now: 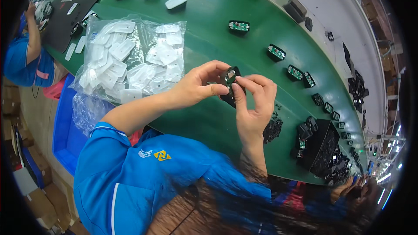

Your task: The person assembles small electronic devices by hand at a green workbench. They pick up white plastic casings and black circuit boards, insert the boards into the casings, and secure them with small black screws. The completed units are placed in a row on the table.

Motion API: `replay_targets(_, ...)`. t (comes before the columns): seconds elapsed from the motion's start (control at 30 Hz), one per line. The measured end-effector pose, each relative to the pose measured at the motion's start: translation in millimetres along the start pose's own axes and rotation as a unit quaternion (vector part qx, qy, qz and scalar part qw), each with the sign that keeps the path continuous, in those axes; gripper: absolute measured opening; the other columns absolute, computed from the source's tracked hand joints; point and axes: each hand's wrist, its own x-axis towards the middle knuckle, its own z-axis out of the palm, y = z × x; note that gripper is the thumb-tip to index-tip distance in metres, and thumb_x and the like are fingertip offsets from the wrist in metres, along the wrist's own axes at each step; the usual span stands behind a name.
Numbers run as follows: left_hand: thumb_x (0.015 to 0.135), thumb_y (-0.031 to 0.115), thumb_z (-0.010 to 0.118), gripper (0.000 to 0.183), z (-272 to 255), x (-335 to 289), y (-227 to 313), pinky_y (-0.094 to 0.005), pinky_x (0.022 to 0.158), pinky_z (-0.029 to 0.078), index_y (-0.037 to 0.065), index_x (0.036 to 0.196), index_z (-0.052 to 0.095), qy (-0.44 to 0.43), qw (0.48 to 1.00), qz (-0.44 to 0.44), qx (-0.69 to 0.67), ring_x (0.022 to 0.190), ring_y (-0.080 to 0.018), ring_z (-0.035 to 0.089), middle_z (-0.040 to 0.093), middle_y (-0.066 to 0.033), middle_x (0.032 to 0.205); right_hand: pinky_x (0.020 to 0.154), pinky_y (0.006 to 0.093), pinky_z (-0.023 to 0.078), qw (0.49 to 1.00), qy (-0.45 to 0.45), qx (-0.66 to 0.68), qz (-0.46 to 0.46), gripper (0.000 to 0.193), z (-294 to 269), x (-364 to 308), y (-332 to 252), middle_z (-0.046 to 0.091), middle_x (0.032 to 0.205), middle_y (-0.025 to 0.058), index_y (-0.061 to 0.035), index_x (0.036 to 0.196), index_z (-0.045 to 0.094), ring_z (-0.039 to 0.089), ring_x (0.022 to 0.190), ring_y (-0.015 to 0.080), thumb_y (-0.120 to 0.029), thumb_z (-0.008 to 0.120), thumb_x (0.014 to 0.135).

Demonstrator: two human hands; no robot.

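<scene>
My left hand (202, 82) holds a small black plastic housing (230, 98) tilted up, its fingers on the far side and the thumb in front. Inside the housing's upper end, part of a circuit board shows. My right hand (257, 100) is closed, with thumb and index fingertips pinched together against the housing's right side. Whatever sits between those fingertips is too small or too hidden to name. Just right of my right hand lies a loose pile of tiny black parts (273, 128) on the green work surface (196, 124).
A clear bag of white plastic covers (124, 50) lies left. Black housings with green boards (277, 52) line the right side; white-topped ones (176, 2) stand far off. A black box (320, 146) holds small parts at right. A blue bin (65, 135) and another person (28, 56) are at left.
</scene>
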Motion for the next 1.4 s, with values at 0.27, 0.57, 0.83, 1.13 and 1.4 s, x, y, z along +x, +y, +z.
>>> replay_targets(0.27,0.085,0.007,0.067,0.044,14.6,-5.1,-5.8,-0.0303,0.086,0.051,0.002,0.124,0.048,0.023,0.997,0.029,0.063,0.101,-0.0137,0.056,0.056,-0.006,0.112,0.065,0.0356,0.045,0.997,0.046,-0.023,-0.058,0.024,-1.8,-12.8,-0.7,0.058,0.087,0.0093,-0.0026,0.091,0.064,0.054,0.078,0.0276,0.005,0.07,0.07)
replay_targets(0.57,0.085,0.013,0.068,0.045,23.2,-6.9,-20.7,-0.03,0.086,0.051,0.002,0.124,0.048,0.014,0.997,0.018,0.07,0.107,-0.016,0.055,0.055,-0.0068,0.115,0.063,0.038,0.045,1.0,0.008,-0.002,-0.029,0.025,-15.1,-24.9,11.2,0.057,0.087,0.0119,-0.002,0.094,0.06,0.054,0.077,0.0299,0.006,0.067,0.071)
replay_targets(0.83,0.079,0.012,0.073,0.048,42.9,0.9,-35.3,-0.0312,0.082,0.052,0.002,0.121,0.052,-0.006,0.993,0.01,0.12,0.103,-0.0189,0.058,0.058,-0.0084,0.113,0.067,0.0365,0.044,0.995,-0.082,-0.057,0.031,0.019,-52.3,-33.8,9.1,0.052,0.084,0.0107,-0.0022,0.088,0.058,0.049,0.079,0.0287,0.004,0.064,0.071)
replay_targets(1.13,0.067,0.018,0.08,0.057,66.2,17.0,-45.4,-0.0373,0.079,0.049,0.005,0.118,0.057,-0.164,0.925,0.154,0.305,0.095,-0.029,0.06,0.062,-0.0119,0.107,0.083,0.0293,0.045,0.855,-0.135,0.369,0.337,0.048,-98.9,-70.7,52.0,0.056,0.108,0.0066,-0.0013,0.121,0.046,0.055,0.101,0.016,-0.011,0.07,0.081)
replay_targets(1.4,0.075,0.029,0.077,0.078,79.5,25.3,-65.6,-0.0336,0.088,0.043,0.009,0.139,0.039,-0.089,0.945,0.046,0.311,0.109,-0.0242,0.048,0.042,-0.0137,0.127,0.084,0.0256,0.048,0.864,0.053,0.285,0.411,0.032,-111.1,-88.6,68.4,0.062,0.107,0.009,0.0047,0.115,0.055,0.058,0.096,0.0128,-0.012,0.065,0.089)
